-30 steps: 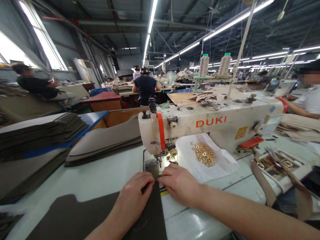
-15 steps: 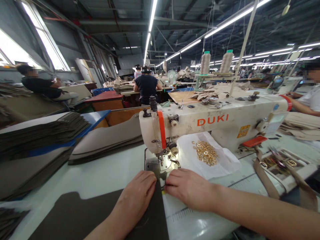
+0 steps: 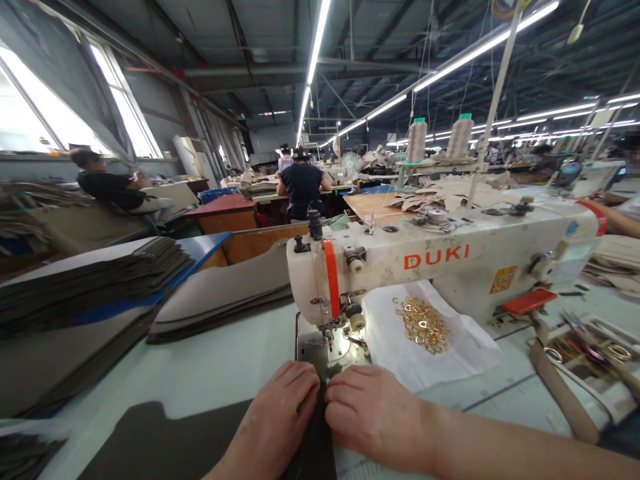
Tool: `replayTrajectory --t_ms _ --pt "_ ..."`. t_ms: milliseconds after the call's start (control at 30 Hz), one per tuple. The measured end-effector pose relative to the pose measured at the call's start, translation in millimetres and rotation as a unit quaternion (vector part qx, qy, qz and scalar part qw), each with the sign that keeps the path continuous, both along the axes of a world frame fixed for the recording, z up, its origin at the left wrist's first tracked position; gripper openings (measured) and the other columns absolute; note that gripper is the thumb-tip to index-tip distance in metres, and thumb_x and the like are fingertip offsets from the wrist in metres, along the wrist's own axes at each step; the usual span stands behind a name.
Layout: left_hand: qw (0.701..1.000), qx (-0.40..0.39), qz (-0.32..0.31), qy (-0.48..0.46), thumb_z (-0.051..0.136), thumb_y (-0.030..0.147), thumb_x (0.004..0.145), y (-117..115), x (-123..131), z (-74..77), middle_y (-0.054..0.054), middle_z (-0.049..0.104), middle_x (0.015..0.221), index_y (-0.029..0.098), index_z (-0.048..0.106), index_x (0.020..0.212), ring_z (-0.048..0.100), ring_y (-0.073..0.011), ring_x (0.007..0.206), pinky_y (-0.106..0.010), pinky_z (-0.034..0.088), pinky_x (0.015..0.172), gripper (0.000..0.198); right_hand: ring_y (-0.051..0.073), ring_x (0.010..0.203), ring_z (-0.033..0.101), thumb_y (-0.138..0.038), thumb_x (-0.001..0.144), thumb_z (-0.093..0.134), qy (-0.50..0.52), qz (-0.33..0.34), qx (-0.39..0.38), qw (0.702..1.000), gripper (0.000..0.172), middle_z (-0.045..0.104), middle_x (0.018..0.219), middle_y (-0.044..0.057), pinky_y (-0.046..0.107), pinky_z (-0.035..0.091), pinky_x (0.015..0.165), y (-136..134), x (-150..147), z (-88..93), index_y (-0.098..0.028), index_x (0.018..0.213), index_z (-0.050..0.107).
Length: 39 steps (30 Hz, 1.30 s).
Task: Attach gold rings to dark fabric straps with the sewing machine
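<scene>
A dark grey-brown flat panel [image 3: 185, 440] lies on the pale table in front of the sewing machine [image 3: 440, 247], its far narrow end close to the presser foot and needle [image 3: 330, 340]. My left hand [image 3: 283, 413] is closed on this panel near its right edge, fingers curled down. Just across from it, my right hand [image 3: 373, 413] is closed at the panel's right edge, with its fingertips against the material and partly hidden. Only a small gap separates the two hands. The lit metal needle plate [image 3: 313, 347] sits just beyond them.
Gold-coloured metal rings [image 3: 425, 327] are heaped on a white cloth [image 3: 390, 347] under the machine arm. A tray [image 3: 595, 393] of tools and rings stands at right. Stacked panels [image 3: 225, 287] lie at left. Co-workers [image 3: 303, 180] sit farther off.
The view has shifted, so the scene sits lower and farther right. My right hand has moved in over the panel's edge, closer to my left hand.
</scene>
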<state>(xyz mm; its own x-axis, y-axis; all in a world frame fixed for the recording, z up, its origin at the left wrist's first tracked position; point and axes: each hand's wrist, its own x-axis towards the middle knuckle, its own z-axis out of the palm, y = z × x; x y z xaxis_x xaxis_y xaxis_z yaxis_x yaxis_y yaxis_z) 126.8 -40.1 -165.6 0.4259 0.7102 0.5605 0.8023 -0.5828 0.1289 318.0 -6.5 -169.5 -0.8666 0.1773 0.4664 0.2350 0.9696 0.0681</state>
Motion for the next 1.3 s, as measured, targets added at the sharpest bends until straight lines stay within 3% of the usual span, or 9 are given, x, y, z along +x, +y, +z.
replayTrajectory --t_ms 200,600,967,1300 --pt "1.0 0.0 0.001 0.0 0.039 0.009 0.09 0 -2 -5.6 -0.002 0.065 0.075 0.021 0.057 0.08 0.062 -0.0176 0.069 -0.03 0.055 0.064 0.024 0.015 0.082 0.054 -0.023 0.093 0.051 -0.041 0.023 -0.018 0.999 0.014 0.064 0.085 0.001 0.027 0.046 0.075 1 -4 -5.2 -0.017 0.082 0.058" --pt "1.0 0.01 -0.013 -0.006 0.037 0.011 0.093 4 -2 -6.8 -0.001 0.065 0.075 0.021 0.056 0.082 0.063 -0.0168 0.068 -0.029 0.055 0.065 0.024 0.015 0.079 0.055 -0.02 0.091 0.052 -0.03 0.034 -0.027 0.999 0.015 0.064 0.082 0.002 0.027 0.048 0.071 3 -5 -4.9 -0.017 0.079 0.059" --pt "1.0 0.011 -0.015 0.001 0.035 0.013 0.094 4 1 -1.7 -0.001 0.064 0.073 0.022 0.055 0.079 0.062 -0.0169 0.065 -0.029 0.053 0.062 0.027 0.016 0.084 0.056 -0.023 0.095 0.047 -0.027 0.016 -0.038 0.999 0.017 0.064 0.089 0.003 0.027 0.047 0.078 2 -4 -9.3 -0.017 0.085 0.059" --pt "1.0 -0.002 -0.009 -0.018 0.039 0.011 0.091 3 0 -3.4 -0.001 0.065 0.075 0.021 0.056 0.08 0.063 -0.0179 0.068 -0.031 0.056 0.065 0.023 0.019 0.09 0.053 -0.017 0.089 0.053 0.016 -0.036 -0.054 0.998 0.006 0.062 0.094 0.006 0.032 0.045 0.086 2 -6 -14.4 -0.015 0.091 0.058"
